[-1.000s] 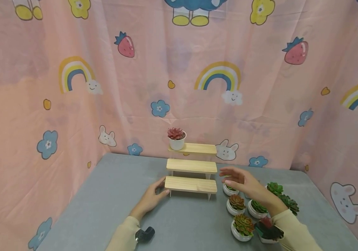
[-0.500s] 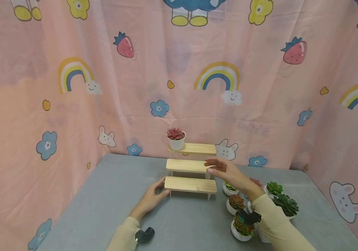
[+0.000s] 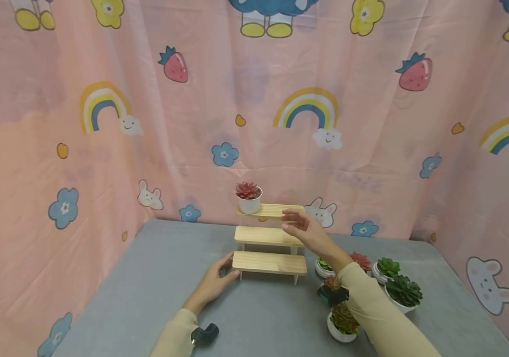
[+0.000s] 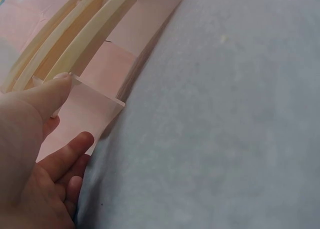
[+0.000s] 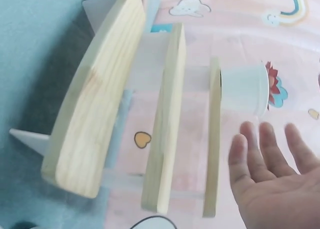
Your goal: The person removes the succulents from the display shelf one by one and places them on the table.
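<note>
A three-tier display stand (image 3: 269, 263) has pale wooden shelves on clear side panels (image 4: 82, 111). My left hand (image 3: 213, 283) grips its left side at the lowest tier, thumb on the panel's upper corner in the left wrist view. On the left end of the top shelf (image 3: 274, 210) stands a red succulent (image 3: 247, 190) in a white pot (image 5: 244, 89). My right hand (image 3: 306, 230) is raised at the right end of the upper shelves, holding nothing. In the right wrist view its fingers are spread beside the pot, with a gap between them.
Several potted succulents stand right of the stand, including a dark green one (image 3: 404, 291), a small green one (image 3: 388, 267) and a brownish one (image 3: 343, 320). The right forearm passes over some of them. A pink patterned curtain (image 3: 209, 109) hangs behind the grey table (image 3: 147, 297).
My right hand has moved left and up, from above the potted succulents to the upper shelves. The left hand stays at the stand's side.
</note>
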`<state>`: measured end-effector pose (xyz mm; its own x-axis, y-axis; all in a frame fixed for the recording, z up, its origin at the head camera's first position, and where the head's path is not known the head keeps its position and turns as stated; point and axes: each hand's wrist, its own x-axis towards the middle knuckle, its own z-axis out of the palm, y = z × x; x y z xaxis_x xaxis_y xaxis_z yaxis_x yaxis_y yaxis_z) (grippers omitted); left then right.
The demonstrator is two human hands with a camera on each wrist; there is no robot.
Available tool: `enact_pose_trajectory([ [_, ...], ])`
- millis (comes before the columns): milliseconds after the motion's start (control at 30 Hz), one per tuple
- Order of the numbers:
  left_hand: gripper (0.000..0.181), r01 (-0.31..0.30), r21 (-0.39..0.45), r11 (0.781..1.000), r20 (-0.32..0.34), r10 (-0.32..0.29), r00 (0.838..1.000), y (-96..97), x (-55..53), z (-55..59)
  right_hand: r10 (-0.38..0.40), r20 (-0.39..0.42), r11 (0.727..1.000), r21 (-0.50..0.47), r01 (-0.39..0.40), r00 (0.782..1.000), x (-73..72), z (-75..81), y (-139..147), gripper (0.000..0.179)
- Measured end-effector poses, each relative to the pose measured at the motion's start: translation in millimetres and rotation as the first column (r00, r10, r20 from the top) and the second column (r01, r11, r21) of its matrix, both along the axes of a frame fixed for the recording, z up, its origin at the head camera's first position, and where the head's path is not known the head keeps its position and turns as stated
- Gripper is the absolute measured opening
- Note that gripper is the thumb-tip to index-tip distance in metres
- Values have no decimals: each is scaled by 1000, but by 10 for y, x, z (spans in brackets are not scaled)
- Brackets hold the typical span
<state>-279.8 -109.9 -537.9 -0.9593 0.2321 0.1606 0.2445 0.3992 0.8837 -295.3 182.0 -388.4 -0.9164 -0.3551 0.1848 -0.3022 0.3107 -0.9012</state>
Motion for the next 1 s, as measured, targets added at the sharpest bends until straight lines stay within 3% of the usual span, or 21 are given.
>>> enact_pose_trajectory([
  [233,67,-5,-9,1000,-6,5,1000,-24,-10,-13,-24,-18,999,-49,24,1000,-157,85,-160,58],
  [700,68,4,-8,1000,-3,-4,1000,-27,-18,-20,-102,39,991,-84,105,994,-455,166,-561,74],
  [1000,67,18,-1,1000,-11,-18,1000,-28,-29,-27,-141,53,989,-41,143,989,-649,186,-761,82],
])
